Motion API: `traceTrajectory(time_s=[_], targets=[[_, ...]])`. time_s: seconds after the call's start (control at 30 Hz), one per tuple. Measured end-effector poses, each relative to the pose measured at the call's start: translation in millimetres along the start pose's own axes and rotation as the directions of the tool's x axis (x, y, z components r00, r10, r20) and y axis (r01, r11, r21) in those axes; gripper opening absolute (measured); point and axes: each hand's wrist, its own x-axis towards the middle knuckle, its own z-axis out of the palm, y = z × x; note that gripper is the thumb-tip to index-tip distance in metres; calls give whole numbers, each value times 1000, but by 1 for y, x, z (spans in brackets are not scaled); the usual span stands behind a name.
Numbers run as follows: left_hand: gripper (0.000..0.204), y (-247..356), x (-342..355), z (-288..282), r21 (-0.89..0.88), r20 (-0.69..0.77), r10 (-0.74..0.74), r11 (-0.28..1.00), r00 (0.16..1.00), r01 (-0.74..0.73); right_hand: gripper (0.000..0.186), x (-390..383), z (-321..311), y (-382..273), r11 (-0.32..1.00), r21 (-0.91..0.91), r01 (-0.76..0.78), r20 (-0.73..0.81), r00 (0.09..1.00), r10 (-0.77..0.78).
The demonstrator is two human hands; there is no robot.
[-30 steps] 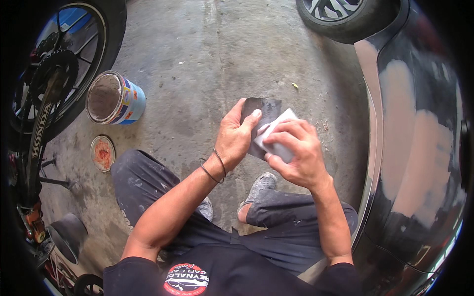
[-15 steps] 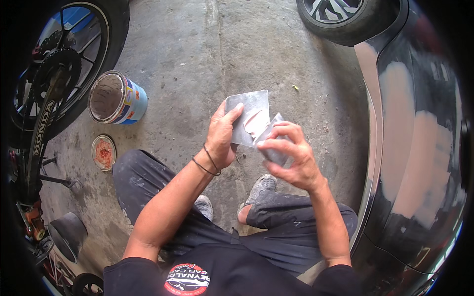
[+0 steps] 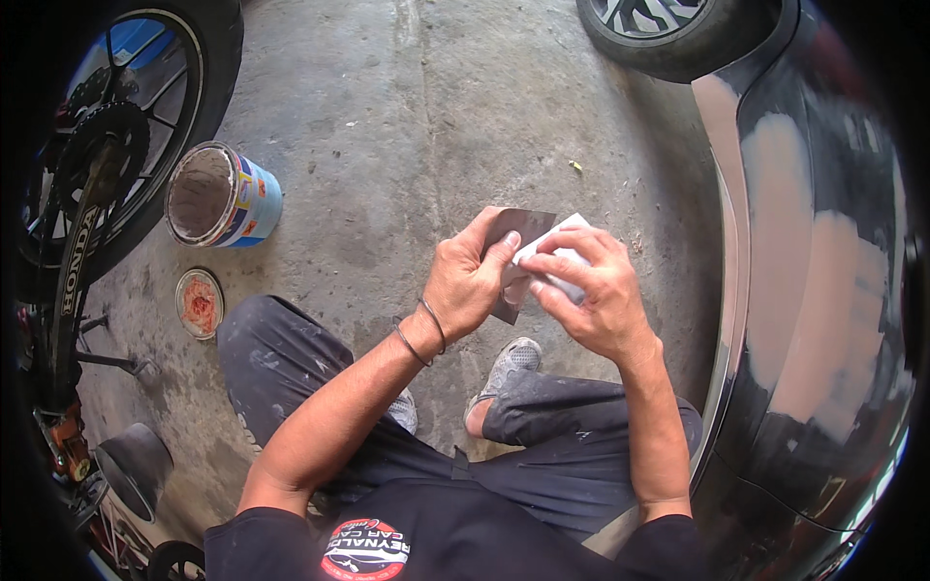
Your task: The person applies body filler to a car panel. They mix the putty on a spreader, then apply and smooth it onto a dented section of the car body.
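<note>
My left hand (image 3: pixel 467 279) grips a flat grey metal plate (image 3: pixel 535 223) by its near left side, thumb on top. Pinkish body filler (image 3: pixel 518 290) shows on the plate, partly covered by the fingers. Between the thumb and fingers of my right hand (image 3: pixel 610 300) is a thin filler spreader (image 3: pixel 573 230), its face bright with glare. The spreader lies tilted against the plate's right side, over the filler. Both are held above the floor in front of my knees.
To the right stands a dark car body panel with pinkish filler patches (image 3: pixel 778 194), below a car wheel (image 3: pixel 647 39). On the left are a motorcycle wheel (image 3: pixel 218 87), an open can (image 3: pixel 254 198) and its filler-smeared round lid (image 3: pixel 199 302). The floor (image 3: pixel 368 145) is concrete.
The plate has tipped and turned darker to view, moving slightly right and nearer. My right hand has turned the spreader, which now catches the light against the plate.
</note>
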Motion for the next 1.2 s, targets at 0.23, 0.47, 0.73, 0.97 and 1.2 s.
traceTrajectory(time_s=[0.23,0.47,0.73,0.97,1.2], targets=[[23,-1,13,1,117,-210,106,990,972,-83,32,-14,17,-20,997,56,55,88,994,-60],[23,6,28,-18,-378,-282,-143,925,949,27,47,-6,6,-20,949,301,89,12,995,-97],[35,9,9,-6,-736,69,-388,602,919,309,49,-22,6,23,904,418,-95,20,995,95],[28,31,17,1,-254,-51,-81,965,995,65,39,-1,-67,13,984,37,-173,-55,983,175],[24,77,13,15,-107,-7,117,987,993,-117,36,40,-82,-57,993,-118,-19,114,993,32]])
